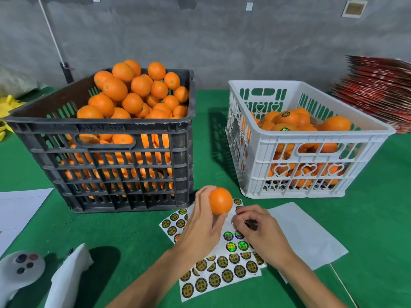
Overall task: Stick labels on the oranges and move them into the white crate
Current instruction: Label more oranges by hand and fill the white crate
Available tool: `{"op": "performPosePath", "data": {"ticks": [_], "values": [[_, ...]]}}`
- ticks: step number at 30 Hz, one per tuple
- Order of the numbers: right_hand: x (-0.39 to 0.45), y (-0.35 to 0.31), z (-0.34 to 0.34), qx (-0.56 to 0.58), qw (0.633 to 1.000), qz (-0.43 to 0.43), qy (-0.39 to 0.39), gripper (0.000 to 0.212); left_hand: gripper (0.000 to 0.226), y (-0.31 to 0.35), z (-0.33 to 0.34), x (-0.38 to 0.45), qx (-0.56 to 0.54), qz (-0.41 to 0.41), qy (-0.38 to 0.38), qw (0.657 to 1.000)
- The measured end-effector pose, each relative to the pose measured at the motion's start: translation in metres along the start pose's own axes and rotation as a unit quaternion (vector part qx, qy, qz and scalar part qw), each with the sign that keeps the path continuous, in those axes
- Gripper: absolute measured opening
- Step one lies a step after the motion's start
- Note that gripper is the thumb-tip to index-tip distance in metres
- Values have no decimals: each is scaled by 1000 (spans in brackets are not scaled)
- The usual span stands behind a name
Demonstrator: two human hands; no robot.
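Meanwhile the left hand (201, 227) gripped an orange (220, 200) (above the label sheets (219, 275)); the right hand (259, 232) had its fingers curled, pinching at a sheet.

- Sticker sheets (219, 277), lower centre of the frame: round black-and-gold labels printed 精选水果.
- Labelled oranges (287, 117) in the white crate (311, 150), right of the frame: print too small to read.
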State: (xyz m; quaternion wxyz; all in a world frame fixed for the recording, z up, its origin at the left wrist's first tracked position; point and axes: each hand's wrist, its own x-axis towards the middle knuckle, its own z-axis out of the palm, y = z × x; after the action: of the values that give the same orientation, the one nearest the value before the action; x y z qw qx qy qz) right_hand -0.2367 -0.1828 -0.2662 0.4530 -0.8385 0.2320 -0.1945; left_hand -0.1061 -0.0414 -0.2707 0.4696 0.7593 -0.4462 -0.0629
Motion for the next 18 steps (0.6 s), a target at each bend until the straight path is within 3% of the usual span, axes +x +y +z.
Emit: {"op": "performPosePath", "data": {"ticks": [5,9,12,18], "values": [[2,-11,0,66,990,55,112,9,68,-3,-2,0,-37,-20,-6,999],[11,-42,-2,-7,974,-48,222,9,66,4,-7,2,-89,-29,5,996],[16,-63,1,-75,963,-98,242,8,63,15,-11,7,-112,-21,33,993],[12,-91,0,60,958,-123,252,13,65,42,-22,26,-116,56,75,989]]}}
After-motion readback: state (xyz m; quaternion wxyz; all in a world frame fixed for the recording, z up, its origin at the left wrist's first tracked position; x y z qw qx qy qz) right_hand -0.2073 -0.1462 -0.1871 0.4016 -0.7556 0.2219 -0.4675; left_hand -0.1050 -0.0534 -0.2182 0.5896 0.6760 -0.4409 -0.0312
